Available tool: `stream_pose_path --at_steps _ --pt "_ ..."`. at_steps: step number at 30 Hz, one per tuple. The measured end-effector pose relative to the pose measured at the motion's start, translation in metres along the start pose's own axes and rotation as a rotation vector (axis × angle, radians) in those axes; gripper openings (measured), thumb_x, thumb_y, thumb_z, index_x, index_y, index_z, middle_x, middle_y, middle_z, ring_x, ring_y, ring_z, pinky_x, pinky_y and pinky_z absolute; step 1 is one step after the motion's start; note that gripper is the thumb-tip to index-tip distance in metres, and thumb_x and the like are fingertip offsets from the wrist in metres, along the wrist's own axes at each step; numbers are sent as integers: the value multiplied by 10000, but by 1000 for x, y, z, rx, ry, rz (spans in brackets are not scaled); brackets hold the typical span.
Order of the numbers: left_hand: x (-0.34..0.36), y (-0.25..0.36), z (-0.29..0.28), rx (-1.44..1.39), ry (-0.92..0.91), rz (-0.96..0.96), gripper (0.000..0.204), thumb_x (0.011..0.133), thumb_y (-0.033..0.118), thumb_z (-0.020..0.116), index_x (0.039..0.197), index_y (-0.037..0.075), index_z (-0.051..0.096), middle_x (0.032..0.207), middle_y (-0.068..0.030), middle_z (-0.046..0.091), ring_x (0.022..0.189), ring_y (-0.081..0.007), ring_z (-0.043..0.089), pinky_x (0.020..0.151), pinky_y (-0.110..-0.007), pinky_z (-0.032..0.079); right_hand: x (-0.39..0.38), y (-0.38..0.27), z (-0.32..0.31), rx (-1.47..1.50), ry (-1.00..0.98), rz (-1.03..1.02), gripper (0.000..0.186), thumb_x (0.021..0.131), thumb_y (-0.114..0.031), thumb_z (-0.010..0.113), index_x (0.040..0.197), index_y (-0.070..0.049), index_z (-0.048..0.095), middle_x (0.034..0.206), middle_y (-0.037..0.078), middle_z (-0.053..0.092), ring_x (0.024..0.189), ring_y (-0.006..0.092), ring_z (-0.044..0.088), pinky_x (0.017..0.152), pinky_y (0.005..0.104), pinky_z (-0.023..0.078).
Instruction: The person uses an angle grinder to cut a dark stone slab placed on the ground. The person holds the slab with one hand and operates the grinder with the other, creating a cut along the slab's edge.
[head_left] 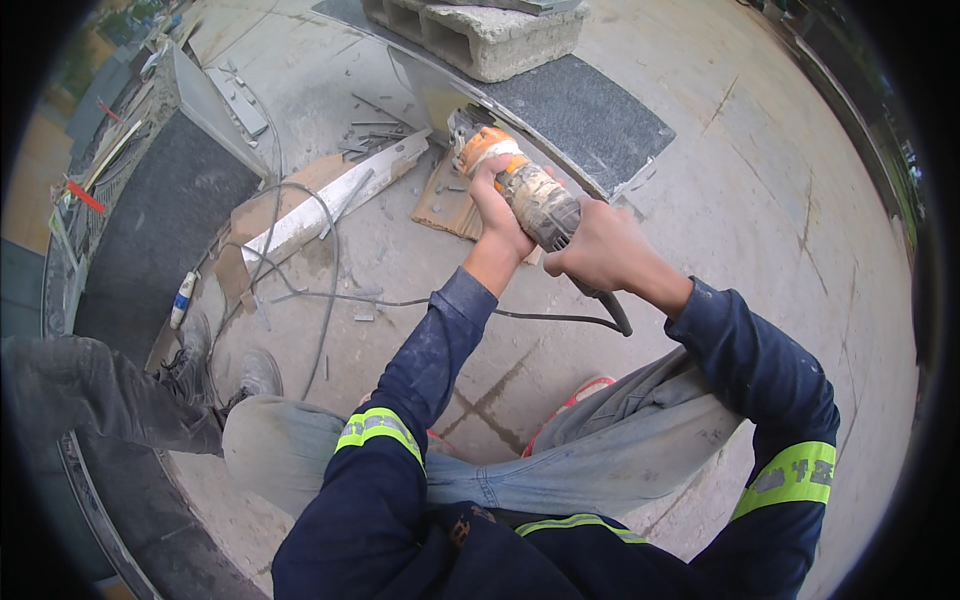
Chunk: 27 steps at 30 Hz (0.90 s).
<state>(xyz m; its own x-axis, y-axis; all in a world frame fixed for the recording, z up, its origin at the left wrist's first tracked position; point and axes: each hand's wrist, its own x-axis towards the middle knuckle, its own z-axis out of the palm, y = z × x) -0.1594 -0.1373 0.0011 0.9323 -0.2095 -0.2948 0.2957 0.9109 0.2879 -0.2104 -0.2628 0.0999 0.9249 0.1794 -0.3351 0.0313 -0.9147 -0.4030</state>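
Note:
Both my hands hold an orange and grey angle grinder (530, 193), its body caked with pale dust. My left hand (497, 212) is wrapped round the front of the body, just behind the orange head. Around the rear end closes my right hand (612, 250), near where the black cord leaves. The grinder's head points away to the far left, beside the edge of a dark stone slab (580, 115). Whether its disc touches the slab I cannot tell. Beneath the head lies a piece of brown cardboard (447, 203).
A concrete block (505, 42) weighs on the slab. Left of it lie a long white-dusted strip (330, 200), thin offcuts (385, 130) and a looping black cable (335, 250). Another dark slab (165, 200) leans at the left. Someone's leg and shoes (262, 373) are close by there.

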Motion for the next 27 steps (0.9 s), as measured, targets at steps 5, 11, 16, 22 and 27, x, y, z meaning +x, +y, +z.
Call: stream_pose_path --at_steps 5,11,16,22,27 --pt "1 0 0 9 -1 9 497 750 400 589 1106 88 436 889 -155 577 807 -333 617 689 -453 549 2 0 0 -2 -14 19 581 620 -336 779 941 113 595 841 250 678 817 353 699 728 381 564" --pt "-8 -2 6 -16 4 -9 509 742 390 597 1093 57 438 890 -157 578 793 -325 616 692 -444 549 -5 1 0 0 -4 10 568 625 -313 771 942 125 595 832 247 678 808 358 697 730 384 564" --pt "-17 -4 10 -40 3 -25 457 738 361 591 1044 52 449 862 -152 580 760 -317 613 692 -437 547 -15 1 -6 37 -21 -24 535 616 -291 764 894 134 599 764 242 673 772 359 697 711 384 563" --pt "-21 -8 9 -4 -60 -24 500 747 410 577 1042 20 474 892 -152 590 803 -316 615 729 -435 547 -25 2 -8 40 -3 -38 528 616 -282 757 896 136 597 744 246 670 752 367 694 709 390 562" --pt "-27 -11 14 1 -8 -15 492 753 409 576 1038 19 482 895 -155 594 810 -317 618 734 -436 550 -30 0 -10 36 -1 -19 536 620 -280 751 917 136 589 758 250 669 767 374 693 724 394 561"
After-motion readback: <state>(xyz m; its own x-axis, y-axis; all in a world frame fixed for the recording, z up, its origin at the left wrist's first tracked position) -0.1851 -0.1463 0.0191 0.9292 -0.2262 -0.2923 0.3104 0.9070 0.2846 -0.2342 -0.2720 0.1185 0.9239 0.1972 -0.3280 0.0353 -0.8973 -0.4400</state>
